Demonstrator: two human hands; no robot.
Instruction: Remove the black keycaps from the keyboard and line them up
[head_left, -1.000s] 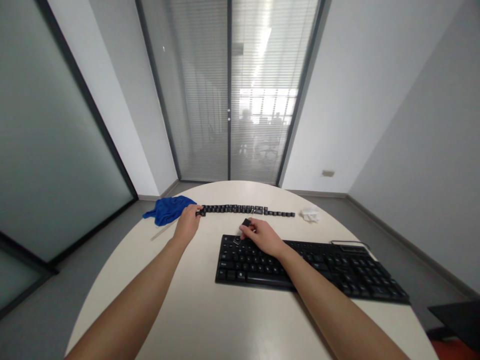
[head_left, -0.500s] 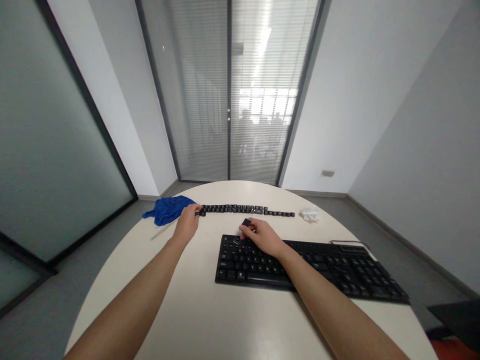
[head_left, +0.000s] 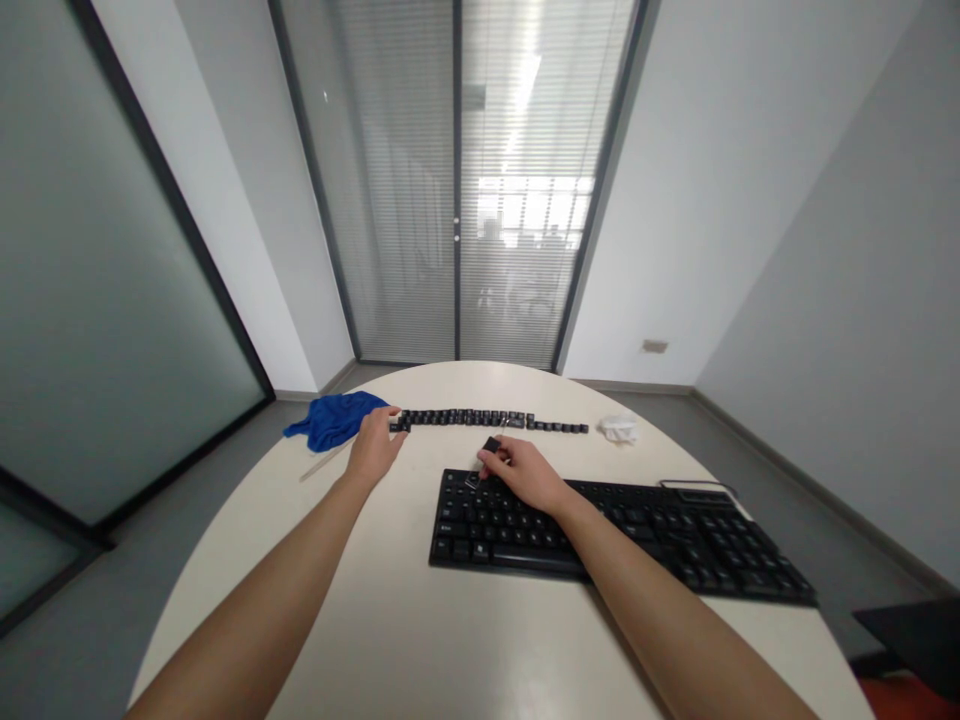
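Note:
My left hand [head_left: 373, 447] is at the left end of a long row of loose black keycaps [head_left: 450, 417]. Its thumb and forefinger are closed around a keycap [head_left: 400, 425] there. In my right hand [head_left: 525, 468] is a keycap puller with a black handle [head_left: 491, 444], pinched between thumb and fingers. The puller's thin wire end [head_left: 472, 481] hangs over the upper left corner of a black keyboard [head_left: 517, 558]. My right wrist and forearm cover part of the keyboard's middle.
A crumpled blue cloth [head_left: 337, 420] lies beyond my left hand, with a thin pale stick [head_left: 321, 464] beside it. White crumpled tissue [head_left: 619, 429] sits at the back right. Everything rests on a round-edged white table [head_left: 360, 620]; a glass partition stands behind.
My left thumb and forefinger have shifted slightly at the end of the keycap row, the thumb now further right. My right hand and the puller are almost still.

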